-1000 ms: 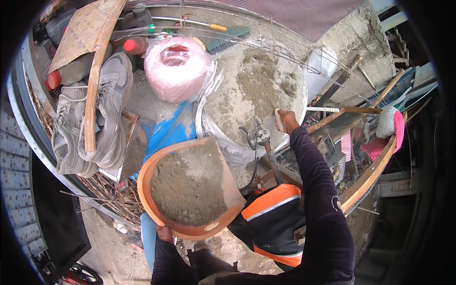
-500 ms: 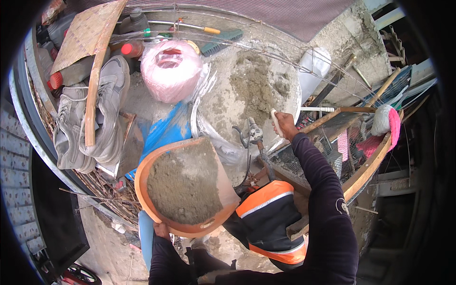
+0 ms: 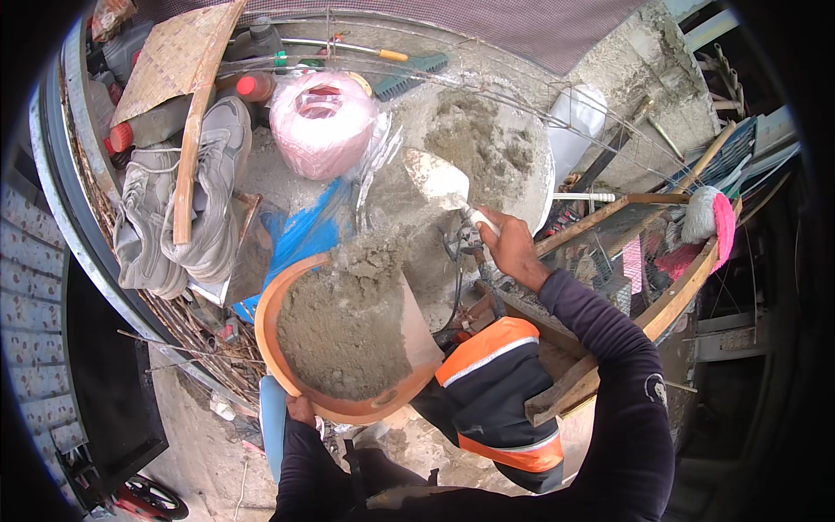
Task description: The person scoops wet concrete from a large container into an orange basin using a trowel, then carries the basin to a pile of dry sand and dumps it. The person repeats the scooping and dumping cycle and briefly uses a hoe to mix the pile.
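My right hand [image 3: 515, 250] is closed round the white handle of a trowel [image 3: 439, 181]. Its pointed blade, smeared with grey mortar, hangs over the left part of a whitish round surface. Wet mortar [image 3: 465, 130] lies spread on that surface, beyond the blade. Nearer to me is an orange basin [image 3: 265, 317], tilted, with grey mortar [image 3: 344, 335] inside. Fresh lumps lie at the basin's far edge. My left hand [image 3: 301, 410] grips the basin's near-left rim; some of its fingers are hidden beneath.
A bicycle handlebar [image 3: 487, 278] with a brake lever stands right of the basin, beside an orange-and-black bag-like thing [image 3: 496, 383]. Pink-wrapped roll [image 3: 322, 122], grey shoes [image 3: 204, 191] and a wooden stick lie left. A wooden frame with mesh [image 3: 670, 313] is on the right.
The trowel has come up from the mortar on the round surface and swung left, its blade now in sight. Lumpy mortar has appeared at the basin's far edge. My left hand stays on the rim.
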Available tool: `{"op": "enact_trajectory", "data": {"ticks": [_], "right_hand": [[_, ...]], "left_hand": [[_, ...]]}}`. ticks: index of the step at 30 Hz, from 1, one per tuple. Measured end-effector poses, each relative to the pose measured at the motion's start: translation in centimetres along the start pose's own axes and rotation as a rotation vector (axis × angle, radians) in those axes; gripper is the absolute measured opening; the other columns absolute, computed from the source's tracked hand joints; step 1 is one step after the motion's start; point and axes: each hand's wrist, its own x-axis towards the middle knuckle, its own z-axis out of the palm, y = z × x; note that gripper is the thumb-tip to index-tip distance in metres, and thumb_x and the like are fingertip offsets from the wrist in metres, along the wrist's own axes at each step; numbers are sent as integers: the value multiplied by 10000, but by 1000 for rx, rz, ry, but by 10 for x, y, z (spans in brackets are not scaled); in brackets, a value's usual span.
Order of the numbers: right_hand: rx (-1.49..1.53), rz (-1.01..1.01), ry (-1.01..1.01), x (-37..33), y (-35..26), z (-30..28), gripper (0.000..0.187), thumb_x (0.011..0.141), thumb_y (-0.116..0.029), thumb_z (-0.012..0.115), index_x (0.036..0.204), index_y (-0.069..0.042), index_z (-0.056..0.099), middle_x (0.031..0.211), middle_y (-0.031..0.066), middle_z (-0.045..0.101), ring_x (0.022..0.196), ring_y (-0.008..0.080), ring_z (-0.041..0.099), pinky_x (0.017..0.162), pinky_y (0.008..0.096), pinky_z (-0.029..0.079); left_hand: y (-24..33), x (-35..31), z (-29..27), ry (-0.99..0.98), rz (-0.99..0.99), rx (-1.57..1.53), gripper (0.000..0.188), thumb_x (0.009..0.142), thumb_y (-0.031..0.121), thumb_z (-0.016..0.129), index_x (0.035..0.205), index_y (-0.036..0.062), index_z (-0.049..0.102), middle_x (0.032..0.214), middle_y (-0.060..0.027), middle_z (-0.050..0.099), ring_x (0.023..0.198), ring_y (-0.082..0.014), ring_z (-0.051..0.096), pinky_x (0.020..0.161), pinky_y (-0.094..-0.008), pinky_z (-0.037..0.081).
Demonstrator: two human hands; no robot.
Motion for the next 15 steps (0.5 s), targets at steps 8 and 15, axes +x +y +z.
{"op": "enact_trajectory", "data": {"ticks": [8,15], "right_hand": [[-46,383,64,23,97,7,350,846,-225,527,1072,29,612,931,289,620,919,417,602,811,431,467],[472,457,-106,103,136,90,195,832,-173,549,791,14,589,653,143,574,493,254,571,448,368,457]], "left_hand": [[4,-3,6,14,-2,-34,221,673,20,472,877,-1,555,747,-90,586,684,-224,588,623,-325,478],[-17,7,2,-46,53,-111,208,680,34,468,866,7,559,749,-75,593,680,-201,591,626,-313,477]]}}
